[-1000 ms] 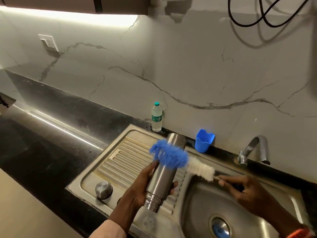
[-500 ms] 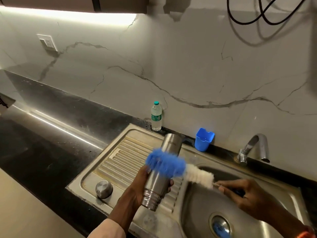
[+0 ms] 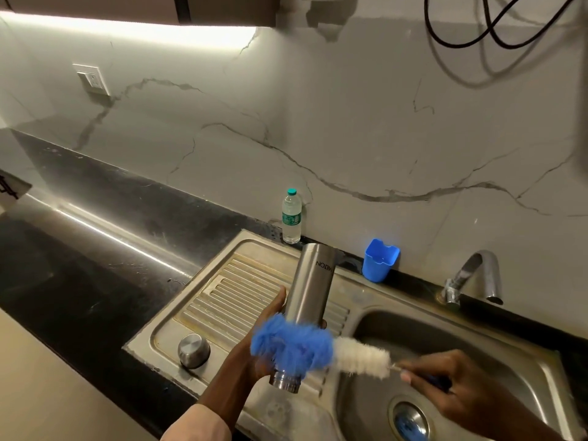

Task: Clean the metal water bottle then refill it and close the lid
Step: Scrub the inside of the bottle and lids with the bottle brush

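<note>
Left hand (image 3: 254, 354): wraps the upturned cylindrical steel water bottle (image 3: 310, 294), mouth nearest the wrist.
Right hand (image 3: 458, 388): pinches the blue-and-white bottle brush (image 3: 318, 348) by its wire.
Slip risk: smooth steel may slide through the palm.
Beyond the knuckles: round steel lid (image 3: 193, 350) on the steel sink (image 3: 229, 281) drainboard.
</note>
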